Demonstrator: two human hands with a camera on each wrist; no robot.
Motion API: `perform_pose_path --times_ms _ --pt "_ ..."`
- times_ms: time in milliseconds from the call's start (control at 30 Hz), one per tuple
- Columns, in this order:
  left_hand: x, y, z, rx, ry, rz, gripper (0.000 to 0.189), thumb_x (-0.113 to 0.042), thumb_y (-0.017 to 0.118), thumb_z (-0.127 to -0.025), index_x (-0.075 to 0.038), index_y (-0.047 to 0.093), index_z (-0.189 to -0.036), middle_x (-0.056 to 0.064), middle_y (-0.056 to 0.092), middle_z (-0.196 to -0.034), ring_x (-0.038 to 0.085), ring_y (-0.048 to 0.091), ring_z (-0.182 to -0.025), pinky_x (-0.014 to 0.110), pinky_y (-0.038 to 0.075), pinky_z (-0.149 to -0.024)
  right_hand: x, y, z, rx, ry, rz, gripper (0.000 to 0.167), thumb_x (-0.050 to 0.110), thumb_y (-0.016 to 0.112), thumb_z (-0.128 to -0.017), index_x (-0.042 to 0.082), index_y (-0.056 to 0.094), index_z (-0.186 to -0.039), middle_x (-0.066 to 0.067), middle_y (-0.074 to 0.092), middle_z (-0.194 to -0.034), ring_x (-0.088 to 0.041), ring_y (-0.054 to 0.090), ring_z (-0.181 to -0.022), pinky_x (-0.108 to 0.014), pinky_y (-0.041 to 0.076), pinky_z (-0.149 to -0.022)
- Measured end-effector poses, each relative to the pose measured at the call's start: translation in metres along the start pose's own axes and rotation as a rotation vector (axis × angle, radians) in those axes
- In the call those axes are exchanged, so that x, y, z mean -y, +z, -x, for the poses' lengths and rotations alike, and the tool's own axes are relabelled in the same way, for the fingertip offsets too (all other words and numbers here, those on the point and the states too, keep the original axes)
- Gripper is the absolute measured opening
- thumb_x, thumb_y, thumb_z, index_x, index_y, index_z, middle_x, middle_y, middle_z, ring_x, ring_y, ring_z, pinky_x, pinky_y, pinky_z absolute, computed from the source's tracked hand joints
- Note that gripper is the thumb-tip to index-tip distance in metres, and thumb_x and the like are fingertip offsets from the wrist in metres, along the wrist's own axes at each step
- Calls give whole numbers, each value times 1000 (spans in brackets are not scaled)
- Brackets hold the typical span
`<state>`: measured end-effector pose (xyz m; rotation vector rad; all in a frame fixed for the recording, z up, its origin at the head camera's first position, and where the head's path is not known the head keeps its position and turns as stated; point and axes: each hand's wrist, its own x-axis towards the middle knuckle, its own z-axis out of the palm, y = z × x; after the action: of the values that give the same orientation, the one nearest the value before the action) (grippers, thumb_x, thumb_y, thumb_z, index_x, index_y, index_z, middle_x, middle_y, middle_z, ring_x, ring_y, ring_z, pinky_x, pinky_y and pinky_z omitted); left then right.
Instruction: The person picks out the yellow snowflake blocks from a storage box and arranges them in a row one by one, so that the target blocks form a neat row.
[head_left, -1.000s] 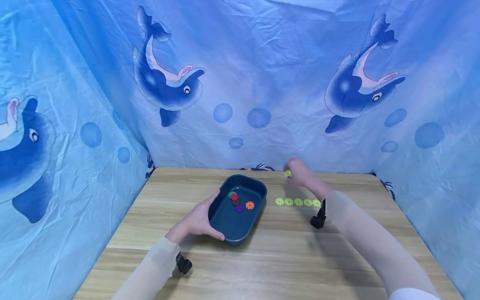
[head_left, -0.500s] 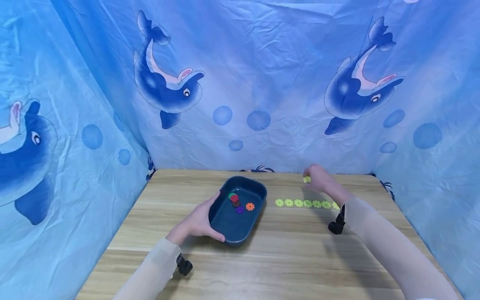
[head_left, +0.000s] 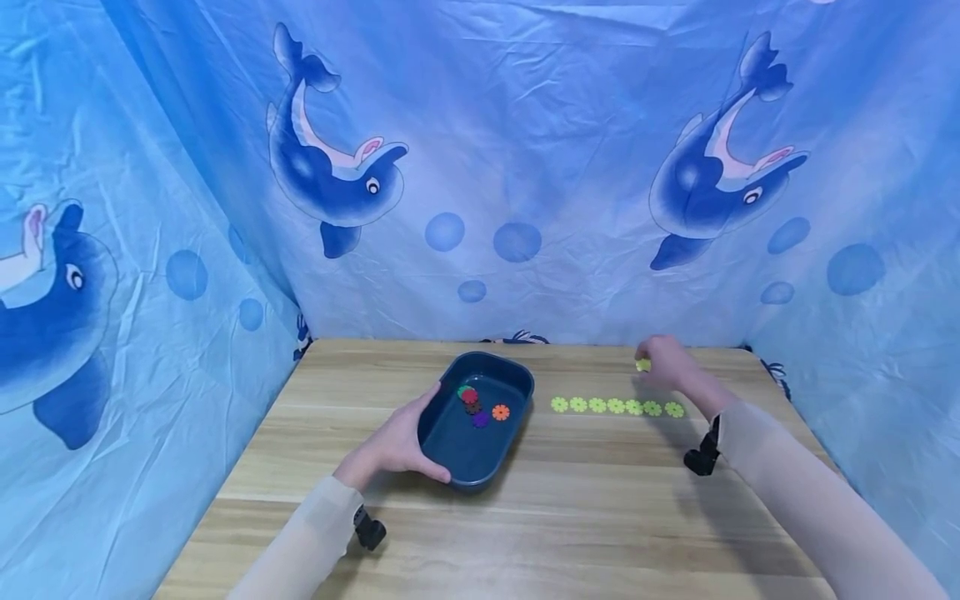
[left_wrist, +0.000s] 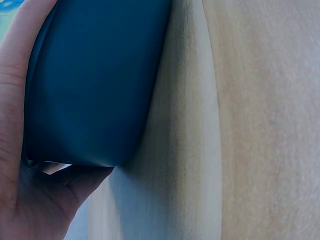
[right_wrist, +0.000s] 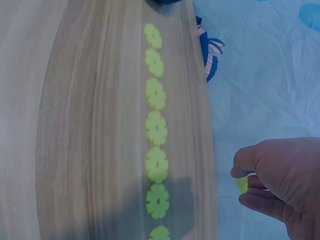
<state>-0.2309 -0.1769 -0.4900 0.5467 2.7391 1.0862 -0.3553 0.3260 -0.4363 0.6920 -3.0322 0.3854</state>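
My left hand (head_left: 397, 437) grips the left side of a dark blue rectangular tub (head_left: 474, 425), thumb at the near rim; in the left wrist view the tub's wall (left_wrist: 95, 85) fills the hand. Inside lie an orange flower-shaped disc (head_left: 500, 412), a purple one (head_left: 480, 420), a red one (head_left: 469, 397), a brown one and a partly covered green one. My right hand (head_left: 667, 364) pinches a yellow-green notched disc (right_wrist: 242, 185) between thumb and fingers, above the table's far right part. Below it runs a row of several matching yellow-green discs (head_left: 597, 406), flat on the table.
The wooden table (head_left: 525, 533) ends at a blue dolphin-print cloth (head_left: 480, 167) behind, with more cloth along both sides. Black wrist cameras (head_left: 701, 461) hang under both forearms. The disc row starts just right of the tub.
My right hand has moved right along the row, still pinching a yellow-green disc, and the row's right-hand discs have come into view. My left hand and the tub stay in place.
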Motion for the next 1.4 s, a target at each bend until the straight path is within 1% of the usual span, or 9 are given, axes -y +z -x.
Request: perform_pose_path --times_ms 200,400,467,633,800,1000,1100,1267,1400 --pt "0 1 0 1 -5 7 147 -48 103 -61 -11 14 -172 14 32 -174 37 42 -153 63 42 -122 -9 3 12 30 41 2 30 3 75 -90 -11 73 -117 -29 74 -115 -51 68 -112 -61 58 -98" --pt "-2 2 0 7 -3 10 148 -48 103 -61 -13 13 -172 14 32 -174 36 42 -153 63 42 -122 -21 4 28 67 56 -6 29 4 74 -92 -13 72 -116 -31 73 -112 -52 68 -109 -61 59 -95" --pt "-3 3 -1 4 1 6 148 -48 104 -60 -13 13 -172 13 32 -174 36 42 -153 63 42 -122 -25 5 34 82 79 -8 29 5 74 -93 -13 72 -116 -31 73 -113 -51 68 -109 -61 60 -94" --pt "-3 4 -2 -1 7 3 147 -47 104 -60 -11 14 -172 15 34 -173 37 44 -152 63 43 -122 -37 11 46 77 103 7 29 7 75 -93 -12 73 -114 -31 74 -111 -51 69 -107 -60 60 -92" --pt "-5 3 0 -2 11 6 146 -48 103 -62 -10 14 -171 18 35 -172 39 45 -150 65 43 -121 -47 18 58 79 105 18 24 4 75 -89 -8 75 -109 -27 75 -106 -50 70 -103 -60 61 -88" --pt "-7 4 1 7 4 8 147 -48 103 -61 -12 14 -172 17 34 -172 38 45 -150 64 43 -121 -58 27 73 87 157 -16 22 -3 73 -82 -4 77 -104 -23 76 -103 -49 71 -103 -61 61 -89" --pt "-7 3 2 6 10 4 147 -47 103 -62 -11 13 -172 17 34 -173 38 45 -151 64 44 -120 -62 32 77 80 181 -26 23 -3 73 -81 -5 76 -104 -23 75 -102 -47 71 -99 -61 61 -87" --pt "-5 1 0 7 12 -3 147 -46 103 -62 -10 12 -172 17 32 -174 39 43 -153 64 42 -122 -65 39 80 64 222 -52 25 0 77 -83 -6 75 -107 -23 74 -103 -42 71 -96 -58 62 -85" --pt "-4 2 0 8 14 -13 146 -48 103 -63 -9 13 -172 17 31 -174 40 41 -154 64 40 -123 -65 43 81 60 242 -56 30 2 77 -82 -7 74 -111 -25 73 -106 -41 70 -97 -57 62 -86"
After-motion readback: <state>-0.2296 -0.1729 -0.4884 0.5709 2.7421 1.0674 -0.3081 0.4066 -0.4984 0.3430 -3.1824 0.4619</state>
